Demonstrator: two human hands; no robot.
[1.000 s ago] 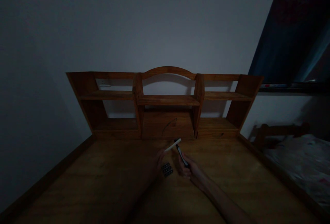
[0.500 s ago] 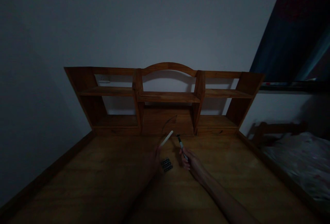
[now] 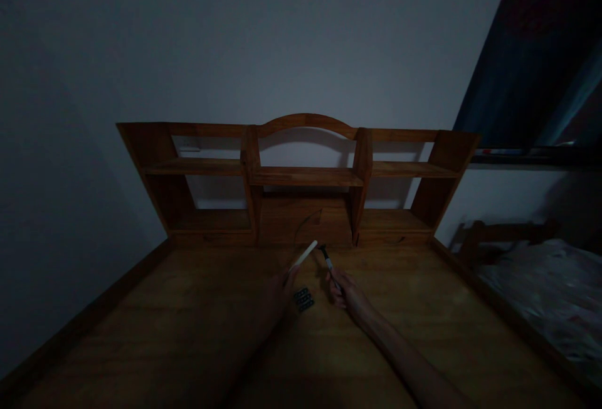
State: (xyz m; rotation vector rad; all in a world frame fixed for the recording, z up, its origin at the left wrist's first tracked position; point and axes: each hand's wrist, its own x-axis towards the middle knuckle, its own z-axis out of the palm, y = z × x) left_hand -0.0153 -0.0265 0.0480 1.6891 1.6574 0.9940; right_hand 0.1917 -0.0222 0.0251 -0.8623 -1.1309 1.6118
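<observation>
My left hand (image 3: 281,286) is closed around the lower end of a slim white stick (image 3: 305,253), which tilts up and to the right. My right hand (image 3: 342,288) grips a razor (image 3: 328,261) by its dark and grey handle. The razor's small dark head leans toward the stick's tip; in this dim light I cannot tell whether they touch. Between my wrists a small dark pack (image 3: 303,299) with rows of pale marks lies on the wooden desk (image 3: 197,308).
A wooden shelf unit (image 3: 306,177) with several compartments stands along the back of the desk, against the wall. To the right, beyond the desk's raised edge, is a bed with a crumpled pale cover (image 3: 545,290). A dark curtain (image 3: 531,70) hangs at upper right.
The razor's head has moved slightly left, closer to the tip of the white stick. The stick has shifted a little to the right. The dark pack stays in place.
</observation>
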